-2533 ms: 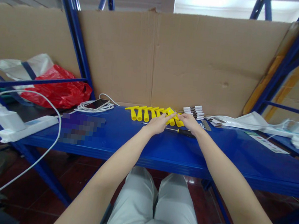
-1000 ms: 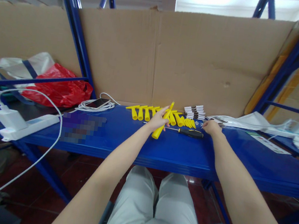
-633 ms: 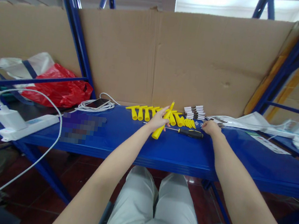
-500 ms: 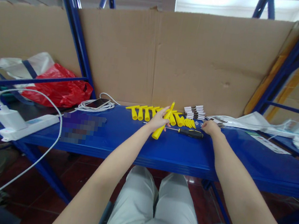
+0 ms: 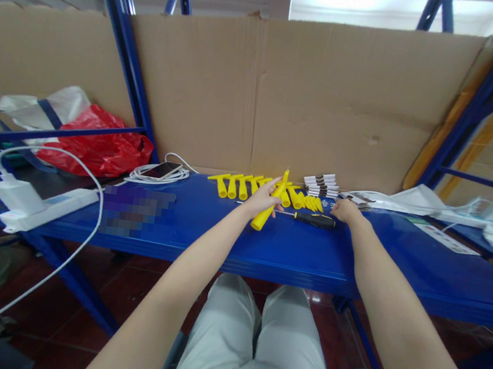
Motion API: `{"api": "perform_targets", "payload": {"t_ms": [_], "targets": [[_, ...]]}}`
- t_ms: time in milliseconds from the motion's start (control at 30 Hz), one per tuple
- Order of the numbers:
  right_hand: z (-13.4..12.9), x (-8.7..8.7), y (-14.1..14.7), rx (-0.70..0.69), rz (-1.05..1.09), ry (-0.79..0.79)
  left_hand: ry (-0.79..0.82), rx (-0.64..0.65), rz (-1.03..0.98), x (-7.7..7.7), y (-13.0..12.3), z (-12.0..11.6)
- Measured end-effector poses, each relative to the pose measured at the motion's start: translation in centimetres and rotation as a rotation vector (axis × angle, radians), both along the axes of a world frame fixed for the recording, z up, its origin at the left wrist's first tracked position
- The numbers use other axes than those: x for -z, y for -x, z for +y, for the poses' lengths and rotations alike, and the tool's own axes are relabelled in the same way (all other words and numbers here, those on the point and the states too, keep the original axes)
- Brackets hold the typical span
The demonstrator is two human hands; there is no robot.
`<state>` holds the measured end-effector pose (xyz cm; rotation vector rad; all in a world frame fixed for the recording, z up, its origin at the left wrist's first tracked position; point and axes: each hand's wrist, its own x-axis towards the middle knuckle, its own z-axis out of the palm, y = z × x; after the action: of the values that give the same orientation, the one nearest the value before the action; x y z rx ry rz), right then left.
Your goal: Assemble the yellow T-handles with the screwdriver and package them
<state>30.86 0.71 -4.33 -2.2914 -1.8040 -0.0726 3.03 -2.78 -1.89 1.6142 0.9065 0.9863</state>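
Observation:
My left hand is closed around a long yellow plastic piece, which tilts with its thin end up and its round end towards me. Behind it, several similar yellow pieces stand in a row on the blue shelf. A screwdriver with a black handle lies between my hands, its shaft partly behind the left one. My right hand has its fingers pressed together beside small white bits; whatever it holds is too small to name. Smaller yellow pieces lie just left of it.
White tubes with dark bands are stacked near the cardboard wall. At the left are a phone with a coiled white cable, a red bag and a power strip. White plastic wrapping lies at the right.
The yellow piece in my left hand has shifted very slightly to the right. My right hand has barely moved.

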Motion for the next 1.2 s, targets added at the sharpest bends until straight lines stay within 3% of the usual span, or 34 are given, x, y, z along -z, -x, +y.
{"api": "perform_targets", "payload": {"t_ms": [333, 633, 867, 1200], "targets": [[-1.2, -0.8, 1.5, -0.035, -0.044, 0.056, 0.113, 0.052, -0.004, -0.5, 0.1, -0.3], [-1.8, -2.2, 3.3, -0.105, -0.076, -0.025, 0.151, 0.074, 0.01, -0.3, 0.0, -0.2], [-2.1, -2.9, 5.5, -0.278, 0.186, -0.239, 0.185, 0.09, 0.027, -0.4, 0.0, -0.1], [-1.6, -2.1, 8.6, -0.588, 0.493, -0.429, 0.206, 0.207, 0.075, 0.0, 0.2, -0.1]]}}
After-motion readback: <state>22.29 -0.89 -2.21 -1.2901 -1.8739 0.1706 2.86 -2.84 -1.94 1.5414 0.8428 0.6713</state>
